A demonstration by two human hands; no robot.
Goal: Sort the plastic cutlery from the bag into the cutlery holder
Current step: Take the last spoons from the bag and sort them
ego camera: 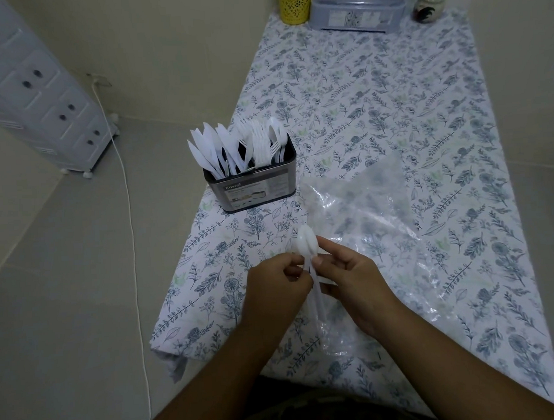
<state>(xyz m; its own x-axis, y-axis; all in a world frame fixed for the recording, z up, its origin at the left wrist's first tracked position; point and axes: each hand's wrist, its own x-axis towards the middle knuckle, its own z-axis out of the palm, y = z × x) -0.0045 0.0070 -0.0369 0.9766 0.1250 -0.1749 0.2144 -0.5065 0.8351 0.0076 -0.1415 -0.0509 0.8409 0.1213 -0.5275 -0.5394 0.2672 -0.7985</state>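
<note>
Near the desk [392, 116] front edge: spoon handling step.
Both hands, left hand [277, 287] and right hand [352, 286], have fingers clamped on white spoons [306, 245] above the clear bag [364, 206]. Likely next move: carry them to the cutlery holder [252, 187], spoon compartment, far right.

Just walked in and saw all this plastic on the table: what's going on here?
A person is sorting plastic cutlery. Both the left hand and right hand hold a few white spoons just above the patterned tablecloth. The clear bag lies crumpled beside them. The cutlery holder already stands full of knives and forks, with a few spoons at its right end.
</note>
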